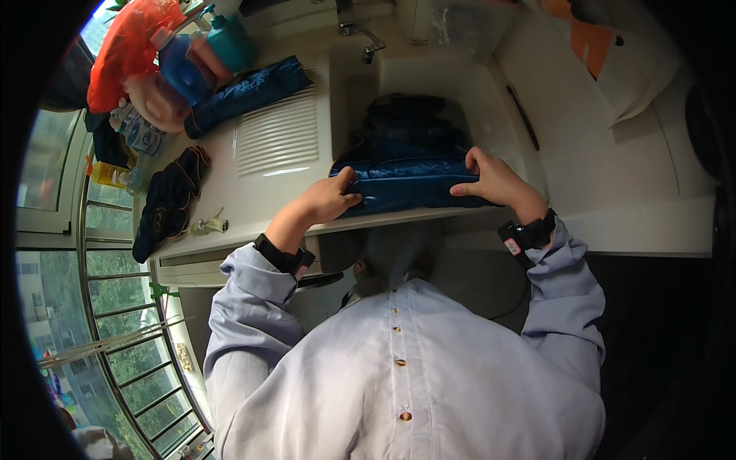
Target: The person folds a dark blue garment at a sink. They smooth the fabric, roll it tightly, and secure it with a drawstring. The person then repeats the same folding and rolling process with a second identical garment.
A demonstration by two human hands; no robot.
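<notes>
A dark blue satiny cloth (408, 178) with thin orange piping lies over the front rim of the white sink (428, 72), and its far part bunches down in the basin. My left hand (329, 198) grips its left end between thumb and fingers. On the right end, my right hand (495, 179) pinches the cloth, thumb towards me and fingers on the far side. Between my hands the cloth is drawn into a fairly straight fold. A rolled or folded blue satiny cloth (250, 95) rests across the ribbed washboard (279, 135) to the left of the basin.
A crumpled dark cloth (169, 201) with orange edging lies at the counter's left end. Behind it stand a blue bottle (187, 69), a teal pump bottle (230, 40) and a red plastic bag (129, 52). A faucet (365, 43) overhangs the basin. Barred windows (123, 287) line the left.
</notes>
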